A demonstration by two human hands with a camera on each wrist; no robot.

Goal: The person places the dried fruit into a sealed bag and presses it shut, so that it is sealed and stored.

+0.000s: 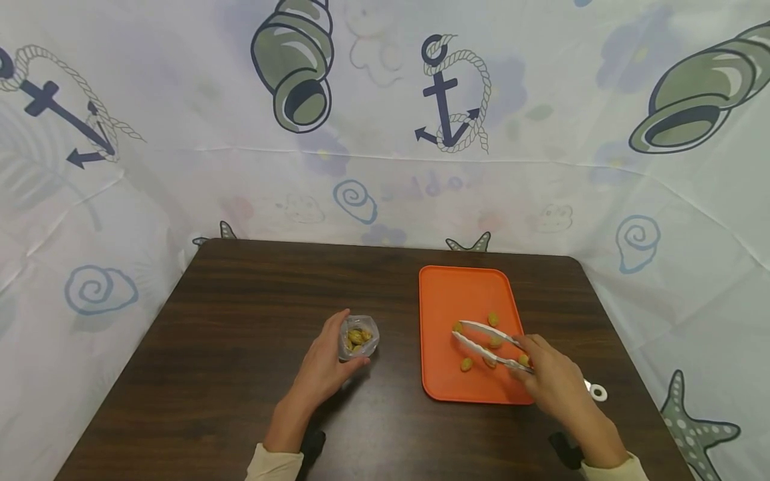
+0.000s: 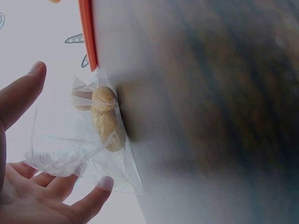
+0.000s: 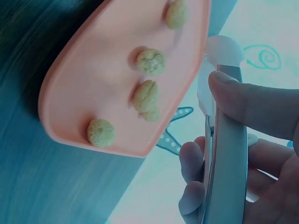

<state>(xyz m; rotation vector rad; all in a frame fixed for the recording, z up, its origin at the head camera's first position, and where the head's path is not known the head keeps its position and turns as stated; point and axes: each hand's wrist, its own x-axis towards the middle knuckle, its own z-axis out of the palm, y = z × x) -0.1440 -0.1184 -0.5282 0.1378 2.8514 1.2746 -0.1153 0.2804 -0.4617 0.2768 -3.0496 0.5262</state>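
Note:
In the head view my left hand (image 1: 325, 364) curves around a small clear plastic bag (image 1: 374, 326), fingers at its far side and thumb at its near side. Round, wrinkled yellow-brown pieces (image 2: 105, 121) lie inside the bag, which stands on the table. My right hand (image 1: 553, 381) holds tongs (image 1: 481, 351) with white tips over an orange tray (image 1: 436, 294). One yellow-brown piece (image 1: 458, 327) appears between the tong tips; whether they grip it I cannot tell. Several similar pieces (image 3: 151, 62) lie on the tray. The tong tips are outside the right wrist view.
Both bag and tray are on a dark wood-grain table (image 1: 259, 294), the tray to the right of the bag. A pale cloth (image 1: 385, 167) printed with shells, anchors and starfish hangs behind and around the table.

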